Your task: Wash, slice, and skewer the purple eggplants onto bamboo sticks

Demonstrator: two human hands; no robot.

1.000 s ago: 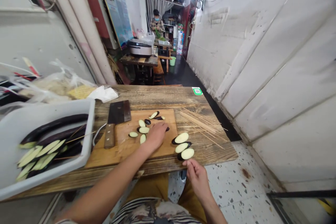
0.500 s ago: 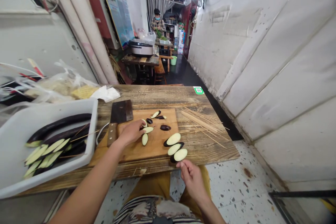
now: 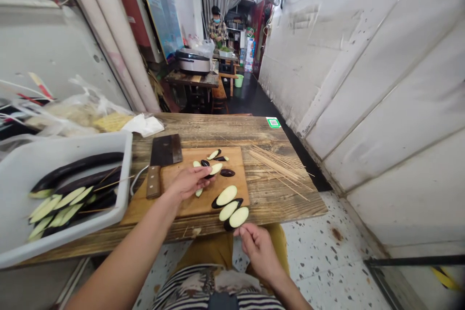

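Note:
My left hand point(image 3: 194, 181) is closed on a pale oval eggplant slice point(image 3: 216, 169) just above the wooden cutting board point(image 3: 232, 155). In my right hand point(image 3: 259, 247), at the table's front edge, is the end of a skewer, mostly hidden, with three eggplant slices point(image 3: 228, 210) threaded on it in a row. Several more eggplant pieces point(image 3: 227, 173) lie on the board, some beside or partly behind my left fingers. A cleaver point(image 3: 166, 150) with a wooden handle rests at the board's left end.
Bare bamboo skewers point(image 3: 278, 164) lie on the table's right side. At left stands a white tub point(image 3: 128, 169) with whole eggplants and skewered slices. Plastic bags point(image 3: 83, 111) sit behind it. A person point(image 3: 218, 26) works at a far table.
My left hand has picked up an eggplant slice from the board and moved right with it. My right hand and the skewered slices have shifted slightly left.

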